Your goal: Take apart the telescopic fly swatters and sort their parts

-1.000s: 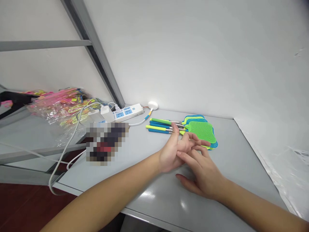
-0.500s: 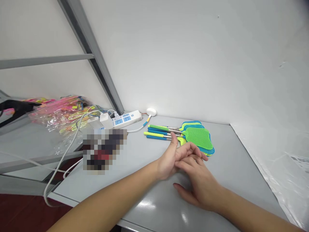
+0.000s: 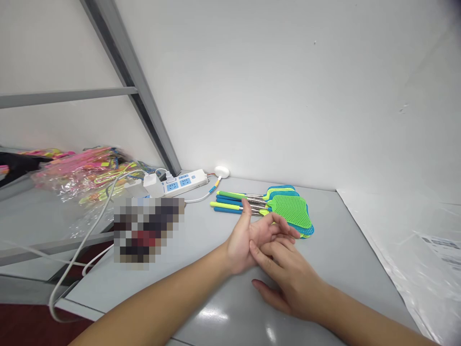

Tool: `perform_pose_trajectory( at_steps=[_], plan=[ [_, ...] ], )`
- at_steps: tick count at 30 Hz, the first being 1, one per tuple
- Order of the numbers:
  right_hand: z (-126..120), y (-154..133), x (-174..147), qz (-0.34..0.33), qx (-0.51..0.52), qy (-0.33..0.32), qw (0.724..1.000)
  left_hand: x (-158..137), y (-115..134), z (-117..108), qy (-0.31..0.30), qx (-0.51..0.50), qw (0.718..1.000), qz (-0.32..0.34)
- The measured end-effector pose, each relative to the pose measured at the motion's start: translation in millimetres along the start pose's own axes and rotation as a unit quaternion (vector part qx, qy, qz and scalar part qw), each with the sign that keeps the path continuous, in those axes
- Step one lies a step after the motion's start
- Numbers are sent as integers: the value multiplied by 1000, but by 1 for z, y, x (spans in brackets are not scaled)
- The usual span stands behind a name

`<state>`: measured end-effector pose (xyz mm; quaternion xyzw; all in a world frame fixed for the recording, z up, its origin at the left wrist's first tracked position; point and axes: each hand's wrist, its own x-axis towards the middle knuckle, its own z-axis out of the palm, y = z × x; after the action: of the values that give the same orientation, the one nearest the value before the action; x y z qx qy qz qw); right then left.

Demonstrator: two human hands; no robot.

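Note:
My left hand (image 3: 248, 240) is turned palm up above the grey table (image 3: 201, 250), thumb raised and fingers loosely spread. Across its palm and fingers rests my right hand (image 3: 284, 269), palm down, with its thumb held apart below. No object shows in either hand. Just beyond them lies a pile of fly swatters (image 3: 290, 210) with green, yellow and blue mesh heads pointing right. Their coloured handles (image 3: 230, 199) point left, joined to the heads by thin metal rods. My fingers hide part of the lowest swatters.
A white power strip (image 3: 185, 181) with plugs and cables stands at the back left, near a round white device (image 3: 222, 171). A blurred-out item (image 3: 149, 233) lies in front. Plastic-wrapped colourful goods (image 3: 86, 168) fill the left shelf. White plastic sheeting (image 3: 414, 250) borders the right.
My right hand has slid slightly toward the left palm, its fingers now lying further onto it. The whole view has shifted a little, so the table things appear further left and lower.

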<state>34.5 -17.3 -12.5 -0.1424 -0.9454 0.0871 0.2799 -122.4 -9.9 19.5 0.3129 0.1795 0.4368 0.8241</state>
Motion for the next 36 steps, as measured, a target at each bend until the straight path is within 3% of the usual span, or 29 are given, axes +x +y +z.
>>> perform_pose_trajectory(
  at_steps=[7,10,13,15,19,22,29,36],
  plan=[
    [1,3,-2,-4,26,7,1000,1,8,3,33,49,998,20],
    [1,4,0,4,25,-1,1000,6,10,-1,113,147,979,81],
    [0,3,1,20,37,-36,998,11,18,-9,232,290,910,186],
    [-1,3,0,27,51,-51,997,12,26,-15,269,344,872,221],
    [-1,3,-3,30,57,-59,996,9,37,-26,268,393,849,231],
    [0,4,-4,31,58,-61,996,9,38,-30,289,451,811,235],
    [2,4,-5,37,63,-66,995,6,47,-35,353,570,667,324],
    [1,3,-4,36,57,-66,996,3,64,-51,365,690,555,288]
  ],
)
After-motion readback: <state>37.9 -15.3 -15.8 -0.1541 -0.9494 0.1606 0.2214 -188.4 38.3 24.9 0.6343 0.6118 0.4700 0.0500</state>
